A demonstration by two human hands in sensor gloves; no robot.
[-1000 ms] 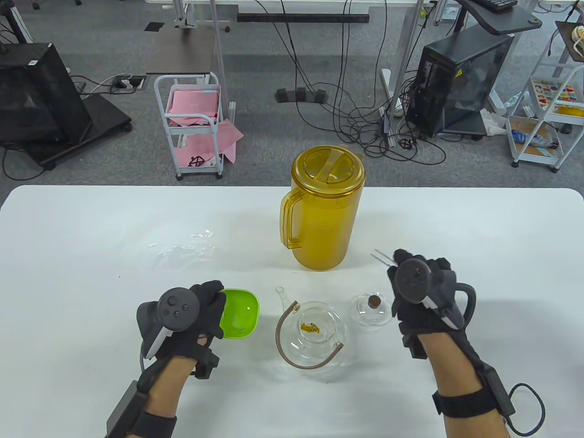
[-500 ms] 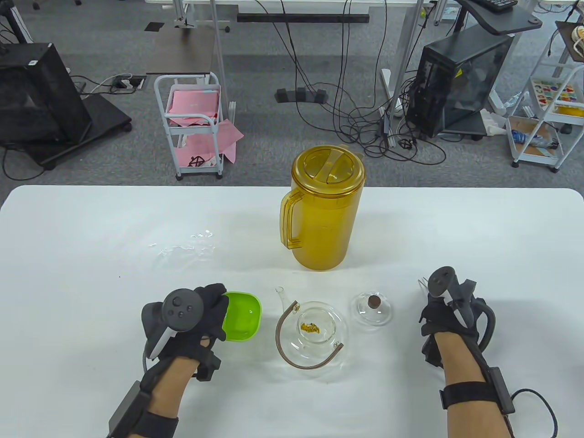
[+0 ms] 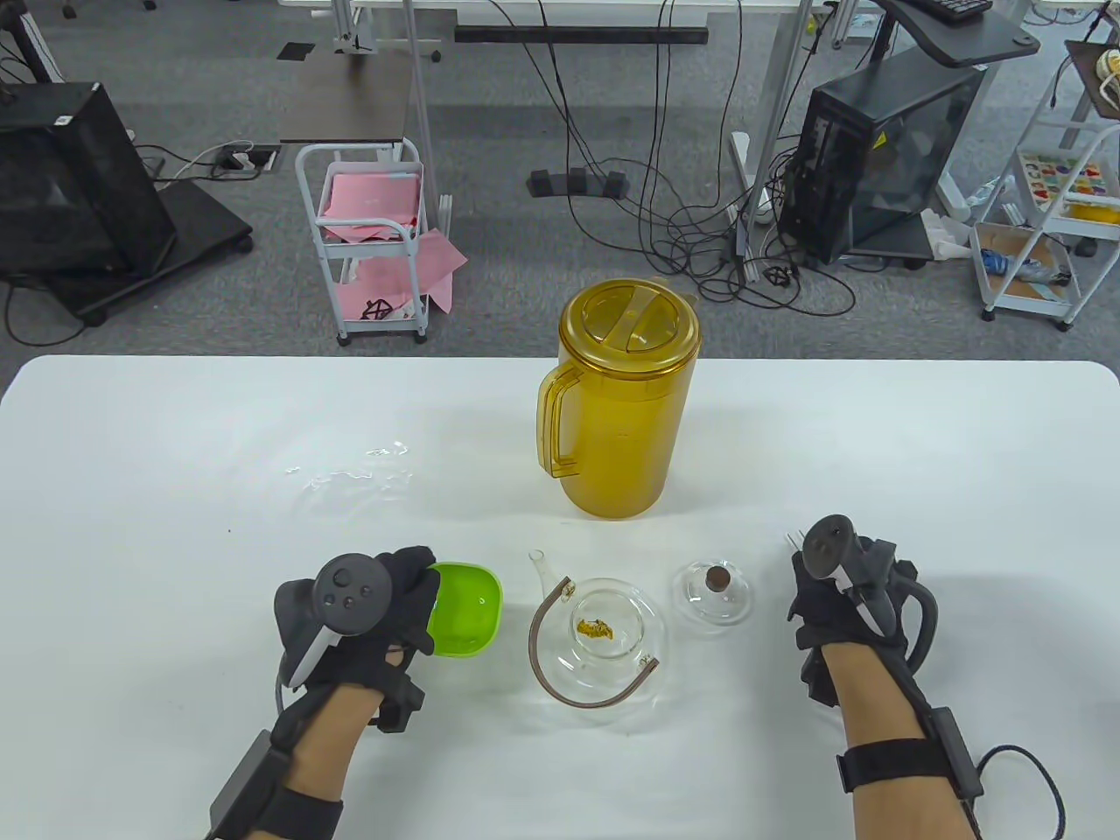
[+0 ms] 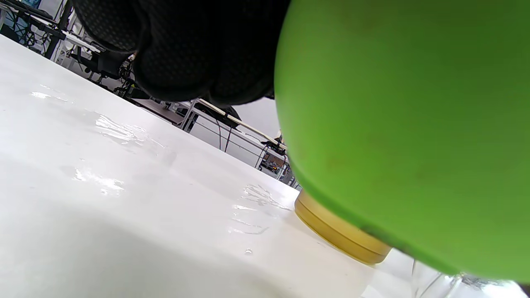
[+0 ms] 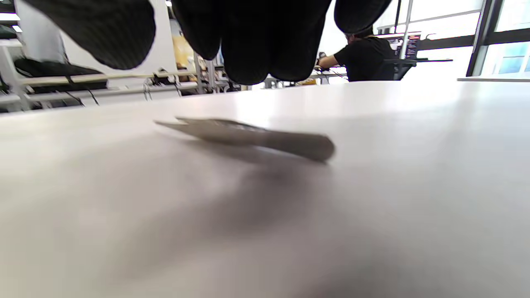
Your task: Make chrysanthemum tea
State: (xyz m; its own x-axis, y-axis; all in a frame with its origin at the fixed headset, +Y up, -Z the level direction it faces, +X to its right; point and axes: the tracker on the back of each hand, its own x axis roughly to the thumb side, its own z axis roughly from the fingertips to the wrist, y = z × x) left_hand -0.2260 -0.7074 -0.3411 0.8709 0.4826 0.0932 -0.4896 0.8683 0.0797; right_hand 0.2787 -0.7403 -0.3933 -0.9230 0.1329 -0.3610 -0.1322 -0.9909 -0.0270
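Glass teapot point(image 3: 598, 643) sits lidless near the front edge of the table point(image 3: 175, 420), a small clump of yellow chrysanthemum point(image 3: 596, 626) on its bottom, spout pointing away toward the amber pitcher point(image 3: 617, 402). Its glass lid point(image 3: 714, 592) lies just to its right. The teapot stands between the two hands, a little nearer the left hand point(image 3: 367, 612) than the right hand point(image 3: 844, 591). The left hand's fingers curl round the rim of a green bowl point(image 3: 464, 606), which in the left wrist view hangs tilted above the table rather than resting flat. The right hand is low over a pair of metal tweezers point(image 5: 248, 136); the right wrist view shows them lying flat on the table with the gloved fingertips point(image 5: 252, 41) above and clear of them, so that hand holds nothing and its fingers look relaxed. The pitcher stands straight behind the teapot with its handle turned to the left, so I judge pouring the water is the next step and the handle faces the left hand's side. A wet patch point(image 3: 350, 472) glistens left of the pitcher
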